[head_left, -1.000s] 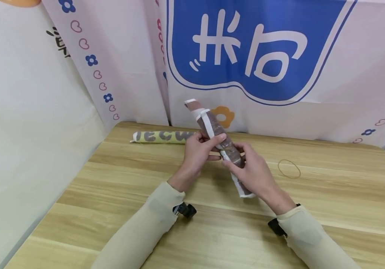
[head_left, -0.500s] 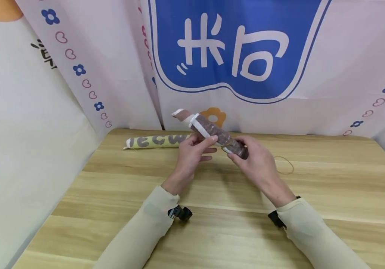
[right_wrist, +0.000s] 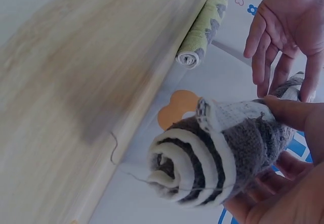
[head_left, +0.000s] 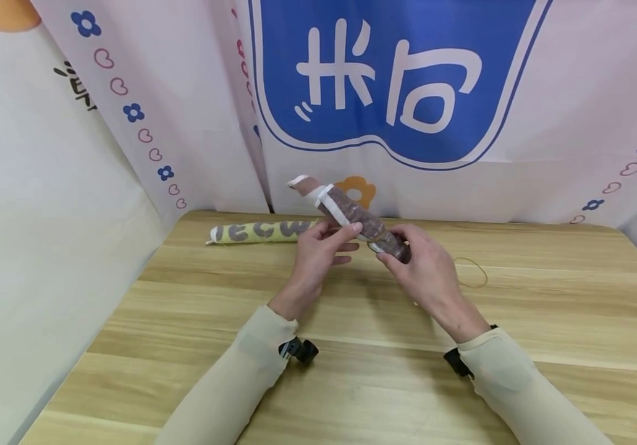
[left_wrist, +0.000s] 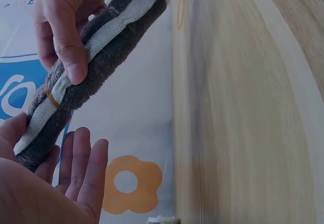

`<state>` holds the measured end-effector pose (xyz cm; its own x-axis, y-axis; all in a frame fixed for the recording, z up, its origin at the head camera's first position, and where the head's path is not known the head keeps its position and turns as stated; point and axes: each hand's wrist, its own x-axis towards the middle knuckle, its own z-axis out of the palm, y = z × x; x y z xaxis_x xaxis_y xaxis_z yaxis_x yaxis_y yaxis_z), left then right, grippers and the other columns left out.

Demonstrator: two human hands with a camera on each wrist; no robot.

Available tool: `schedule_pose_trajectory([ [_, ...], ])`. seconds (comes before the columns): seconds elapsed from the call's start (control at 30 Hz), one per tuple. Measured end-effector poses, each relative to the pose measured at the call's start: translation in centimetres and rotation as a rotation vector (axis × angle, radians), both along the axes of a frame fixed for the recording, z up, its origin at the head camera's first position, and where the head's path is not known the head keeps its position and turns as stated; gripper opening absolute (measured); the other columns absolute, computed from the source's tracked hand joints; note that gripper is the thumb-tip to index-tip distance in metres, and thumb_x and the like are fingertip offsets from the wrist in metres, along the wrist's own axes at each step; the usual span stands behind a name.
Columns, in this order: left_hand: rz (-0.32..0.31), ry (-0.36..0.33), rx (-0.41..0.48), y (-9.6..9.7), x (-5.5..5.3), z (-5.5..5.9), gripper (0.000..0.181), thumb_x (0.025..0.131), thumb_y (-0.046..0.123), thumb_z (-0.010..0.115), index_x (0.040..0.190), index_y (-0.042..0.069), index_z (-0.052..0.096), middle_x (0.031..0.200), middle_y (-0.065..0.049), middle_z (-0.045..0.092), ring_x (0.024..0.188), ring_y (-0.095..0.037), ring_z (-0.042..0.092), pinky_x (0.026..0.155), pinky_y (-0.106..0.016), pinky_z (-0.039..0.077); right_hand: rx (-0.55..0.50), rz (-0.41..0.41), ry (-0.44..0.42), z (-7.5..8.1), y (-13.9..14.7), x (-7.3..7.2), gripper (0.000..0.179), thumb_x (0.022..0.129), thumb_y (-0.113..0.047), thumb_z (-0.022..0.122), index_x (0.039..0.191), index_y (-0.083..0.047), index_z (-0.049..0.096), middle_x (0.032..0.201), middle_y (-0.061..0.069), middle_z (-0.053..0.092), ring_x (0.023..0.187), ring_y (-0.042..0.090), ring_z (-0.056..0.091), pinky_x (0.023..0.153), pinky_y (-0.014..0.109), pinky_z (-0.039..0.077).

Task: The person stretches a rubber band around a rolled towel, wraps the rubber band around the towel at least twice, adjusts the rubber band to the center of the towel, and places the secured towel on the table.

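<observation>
Both hands hold a rolled dark brown-grey towel (head_left: 346, 210) with a white edge strip above the table, slanting up toward the far left. A rubber band (left_wrist: 51, 96) circles it near the middle. My left hand (head_left: 312, 256) pinches the roll between thumb and fingers, its other fingers extended. My right hand (head_left: 429, 266) grips the nearer right part, thumb on the white strip in the left wrist view. The roll's spiral end (right_wrist: 187, 171) shows in the right wrist view, with a loose thread hanging from it.
A second rolled towel (head_left: 262, 232), yellow-green with grey letters, lies at the table's back, partly behind the left hand. A loose rubber band (head_left: 471, 273) lies to the right on the wooden table (head_left: 362, 395). A printed white backdrop (head_left: 563, 111) stands behind the table.
Over the first half second, the rolled towel tips from steep to flatter, its near end drawn up into my right hand. The head view shifts slightly. Since then almost nothing moves.
</observation>
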<state>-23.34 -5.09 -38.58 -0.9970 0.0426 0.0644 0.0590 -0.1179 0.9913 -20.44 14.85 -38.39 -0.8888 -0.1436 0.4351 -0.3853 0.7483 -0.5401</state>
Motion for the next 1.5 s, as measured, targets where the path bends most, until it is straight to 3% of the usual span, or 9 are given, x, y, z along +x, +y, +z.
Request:
schedule_pose_trajectory([
  [0.27,0.009,0.014,-0.073,-0.2,-0.1,0.1,0.043,0.094,0.036,0.083,0.127,0.009,0.074,0.116,-0.009,0.074,0.102,-0.035,0.075,0.09,-0.058,0.059,-0.001,-0.007,0.02,0.0,-0.1,0.0,0.046,0.092,-0.02,0.085,0.13,-0.003,0.065,0.111,0.015,0.07,0.087,0.031,0.066,0.074,0.05,0.054],
  [0.47,0.034,0.011,-0.128,-0.4,-0.1,0.1,0.043,0.091,0.04,0.085,0.122,0.012,0.076,0.114,-0.006,0.075,0.101,-0.033,0.075,0.088,-0.058,0.06,0.003,-0.025,0.037,-0.2,-0.3,0.2,0.045,0.093,-0.021,0.084,0.13,-0.002,0.066,0.115,0.016,0.071,0.089,0.032,0.067,0.074,0.051,0.054],
  [0.67,0.047,0.031,-0.148,-0.5,0.0,0.3,0.042,0.09,0.041,0.086,0.121,0.013,0.077,0.112,-0.005,0.075,0.1,-0.032,0.074,0.08,-0.045,0.062,-0.009,-0.028,0.038,0.1,-0.3,0.3,0.043,0.094,-0.02,0.083,0.129,-0.003,0.066,0.114,0.016,0.07,0.088,0.031,0.066,0.073,0.051,0.053],
  [0.83,0.059,0.048,-0.163,-0.4,0.1,0.6,0.043,0.09,0.042,0.086,0.121,0.013,0.077,0.111,-0.004,0.075,0.097,-0.026,0.074,0.086,-0.054,0.061,-0.025,-0.034,0.032,0.3,0.0,0.5,0.042,0.094,-0.019,0.083,0.129,-0.004,0.066,0.113,0.015,0.07,0.087,0.031,0.066,0.073,0.05,0.052],
  [0.9,0.076,0.065,-0.175,-0.4,0.1,0.7,0.042,0.089,0.041,0.086,0.121,0.014,0.078,0.108,-0.004,0.075,0.094,-0.023,0.073,0.084,-0.052,0.061,-0.03,-0.037,0.034,0.5,0.1,0.5,0.042,0.094,-0.019,0.083,0.129,-0.003,0.066,0.111,0.015,0.071,0.085,0.03,0.065,0.071,0.049,0.052],
  [1.1,0.145,0.178,-0.278,-1.1,-0.2,1.0,0.036,0.09,0.038,0.086,0.117,0.015,0.08,0.099,-0.002,0.076,0.087,-0.018,0.068,0.07,-0.032,0.055,-0.037,-0.049,0.041,1.3,1.1,0.3,0.04,0.094,-0.018,0.083,0.127,-0.003,0.067,0.108,0.017,0.074,0.076,0.027,0.065,0.064,0.045,0.049],
  [1.27,0.17,0.262,-0.377,-2.0,-0.6,1.3,0.038,0.089,0.037,0.086,0.117,0.012,0.08,0.1,0.001,0.077,0.088,-0.017,0.068,0.071,-0.032,0.053,-0.006,-0.072,0.064,1.7,2.3,0.1,0.038,0.093,-0.019,0.083,0.125,-0.005,0.067,0.102,0.015,0.074,0.076,0.028,0.064,0.063,0.046,0.047],
  [1.5,0.129,0.303,-0.497,-3.7,-1.0,1.6,0.038,0.09,0.043,0.086,0.12,0.019,0.08,0.102,0.006,0.078,0.093,-0.015,0.074,0.081,-0.036,0.06,0.049,-0.08,0.035,2.5,4.1,-0.5,0.036,0.095,-0.017,0.081,0.125,-0.003,0.066,0.101,0.016,0.072,0.079,0.031,0.064,0.067,0.048,0.048],
])
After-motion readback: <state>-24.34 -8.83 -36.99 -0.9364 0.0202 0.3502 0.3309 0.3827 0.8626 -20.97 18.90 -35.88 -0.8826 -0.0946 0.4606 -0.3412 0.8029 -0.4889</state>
